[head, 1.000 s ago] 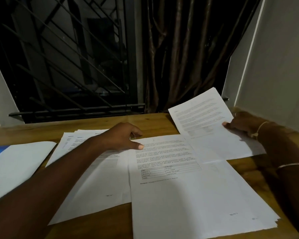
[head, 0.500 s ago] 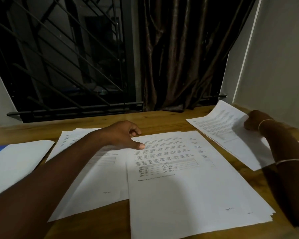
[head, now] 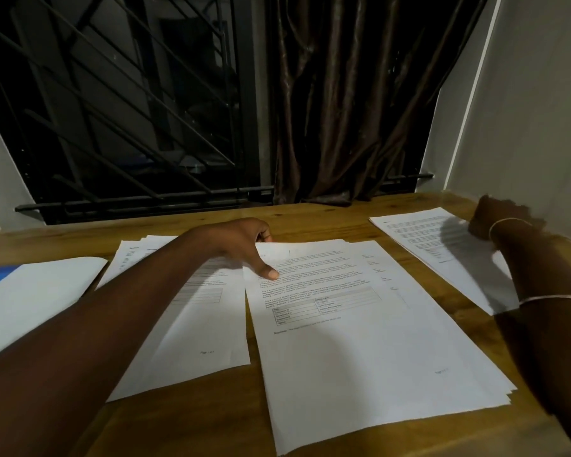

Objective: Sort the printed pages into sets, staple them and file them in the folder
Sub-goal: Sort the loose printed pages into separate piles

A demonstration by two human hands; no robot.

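A: Nearest us lies the middle stack [head: 360,341], several printed sheets, near corners fanned. How will it handle?

B: Light and limp, we judge. Loose sheets slide on each other, so we would square them first, then take one edge, thumb above, fingers below.

A: Touching its left side, the left pile [head: 185,324], partly under our forearm.

B: Left again, what we take for the folder [head: 37,291]: a pale cover, blue at its edge, lying flat. Its inside is hidden; we see nothing filed.

A: Our left hand [head: 241,245]?

B: Thumb pressing the middle stack's top sheet; fingers curled at its far edge. Whether they hook a page, we cannot tell.

A: Farther right, our right hand [head: 498,219] rests on the right pile [head: 435,255] beside the wall, blurred; its hold we cannot tell.

B: Beyond the table [head: 310,216], window grille [head: 119,127] and curtain [head: 343,110].
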